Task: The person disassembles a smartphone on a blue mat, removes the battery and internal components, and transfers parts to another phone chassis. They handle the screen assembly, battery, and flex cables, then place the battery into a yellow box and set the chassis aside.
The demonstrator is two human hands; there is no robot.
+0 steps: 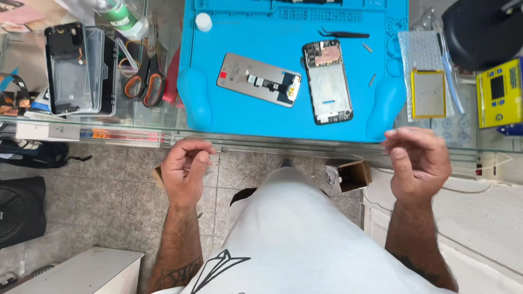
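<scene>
Nearest, the left hand point(185, 169) and right hand point(417, 163) hover loosely curled and empty, short of the glass counter edge point(136, 133). Beyond lies the bright blue silicone work mat point(250, 27), bearing a detached grey phone screen panel point(259, 80) beside an opened black phone body point(327, 81). Farther back rest slim black tweezers point(343, 34); orange-handled scissors point(146, 81) lie left, off the mat.

screen point(258, 80) left of frame point(327, 81), on mat point(256, 32)

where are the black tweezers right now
In the head view, the black tweezers lie near the top right of the blue work mat, just above the opened phone body, away from both hands.
</scene>
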